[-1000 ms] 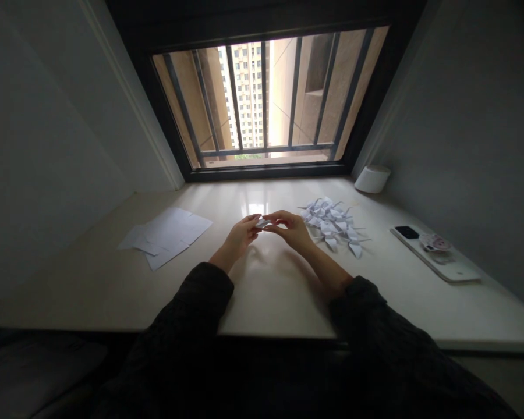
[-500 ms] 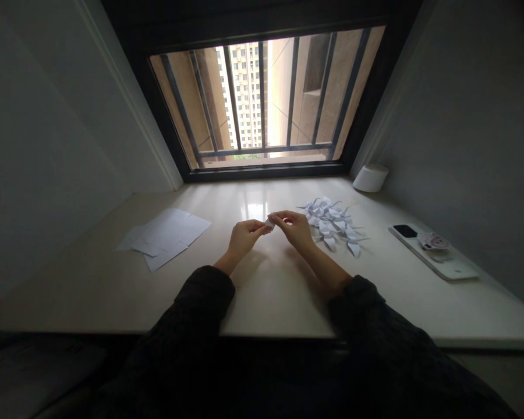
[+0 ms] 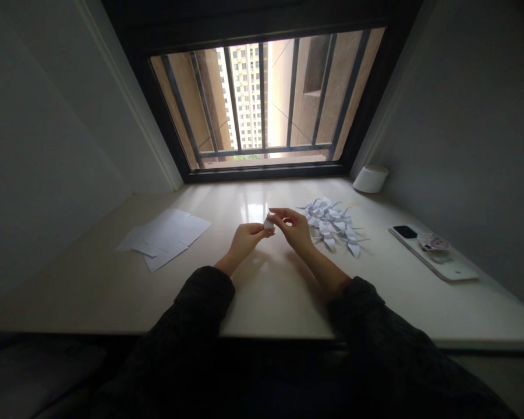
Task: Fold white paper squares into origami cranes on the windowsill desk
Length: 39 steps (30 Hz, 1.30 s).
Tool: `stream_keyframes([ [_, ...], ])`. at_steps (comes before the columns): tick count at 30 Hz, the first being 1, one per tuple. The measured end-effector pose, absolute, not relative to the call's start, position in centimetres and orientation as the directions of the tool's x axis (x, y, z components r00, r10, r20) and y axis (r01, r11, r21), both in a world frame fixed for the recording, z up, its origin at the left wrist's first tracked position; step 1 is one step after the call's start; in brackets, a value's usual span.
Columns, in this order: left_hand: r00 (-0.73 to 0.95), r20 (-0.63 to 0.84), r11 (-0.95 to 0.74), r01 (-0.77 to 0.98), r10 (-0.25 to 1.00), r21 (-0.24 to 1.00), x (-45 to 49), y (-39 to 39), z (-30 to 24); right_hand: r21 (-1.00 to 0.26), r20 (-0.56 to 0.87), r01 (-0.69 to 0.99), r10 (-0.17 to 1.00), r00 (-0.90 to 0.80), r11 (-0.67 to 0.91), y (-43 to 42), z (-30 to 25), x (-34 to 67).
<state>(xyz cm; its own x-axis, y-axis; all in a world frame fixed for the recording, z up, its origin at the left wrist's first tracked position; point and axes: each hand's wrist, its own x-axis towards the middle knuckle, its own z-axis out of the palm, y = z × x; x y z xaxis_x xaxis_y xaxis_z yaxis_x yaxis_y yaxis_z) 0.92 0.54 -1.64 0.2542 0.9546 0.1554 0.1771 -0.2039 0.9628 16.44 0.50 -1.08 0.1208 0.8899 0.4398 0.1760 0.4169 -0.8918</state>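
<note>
A small folded piece of white paper [image 3: 268,222] is pinched between my two hands, above the middle of the white surface [image 3: 275,302]. My left hand [image 3: 246,239] grips its lower part between thumb and fingers. From the right, my right hand [image 3: 294,226] has thumb and forefinger closed at its upper edge. The paper's exact folds are too small to make out. Just right of my right hand lies a heap of white folded paper cranes [image 3: 332,221]. Flat sheets of white paper [image 3: 174,233] lie to the left, partly overlapping.
A white phone [image 3: 449,265] with a round character grip [image 3: 434,241] lies at the right. Behind it, a white cylindrical object [image 3: 370,178] leans in the corner by the wall. A barred window [image 3: 262,171] closes the far side; walls stand left and right.
The folded paper now stands more upright and shows more of its face. My right fingers have lifted slightly along it, and my left fingers have shifted a little below.
</note>
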Motion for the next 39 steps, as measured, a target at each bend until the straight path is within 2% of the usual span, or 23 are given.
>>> stream_keyframes([
  [3, 0.196, 0.094, -0.125, 0.153, 0.976, 0.980, 0.8, 0.5, -1.3, -0.858, 0.506, 0.176, 0.852, 0.132, 0.482, 0.4, -1.0, 16.5],
  [6, 0.171, 0.051, -0.072, 0.118, 0.984, 0.990, 0.8, 0.4, -1.1, -0.820, 0.556, 0.209, 0.828, 0.071, 0.533, 0.3, -0.9, 16.6],
  [16, 0.194, 0.018, -0.051, 0.170, 0.981, 0.984, 0.8, 0.0, -0.5, -0.835, 0.525, 0.228, 0.850, 0.055, 0.501, 0.6, -1.1, 16.6],
  [27, 0.207, 0.068, -0.116, 0.230, 0.976, 0.966, 0.9, 0.2, -0.9, -0.809, 0.549, 0.280, 0.835, 0.046, 0.516, 0.4, -1.0, 16.5],
  [34, 0.216, 0.145, -0.201, 0.264, 0.965, 0.943, 0.5, 0.6, -1.8, -0.697, 0.655, 0.427, 0.754, 0.053, 0.576, -0.2, -0.8, 16.5],
  [39, 0.217, 0.154, -0.213, 0.278, 0.964, 0.937, 0.5, 0.6, -1.9, -0.666, 0.674, 0.459, 0.738, 0.033, 0.588, -0.2, -0.7, 16.6],
])
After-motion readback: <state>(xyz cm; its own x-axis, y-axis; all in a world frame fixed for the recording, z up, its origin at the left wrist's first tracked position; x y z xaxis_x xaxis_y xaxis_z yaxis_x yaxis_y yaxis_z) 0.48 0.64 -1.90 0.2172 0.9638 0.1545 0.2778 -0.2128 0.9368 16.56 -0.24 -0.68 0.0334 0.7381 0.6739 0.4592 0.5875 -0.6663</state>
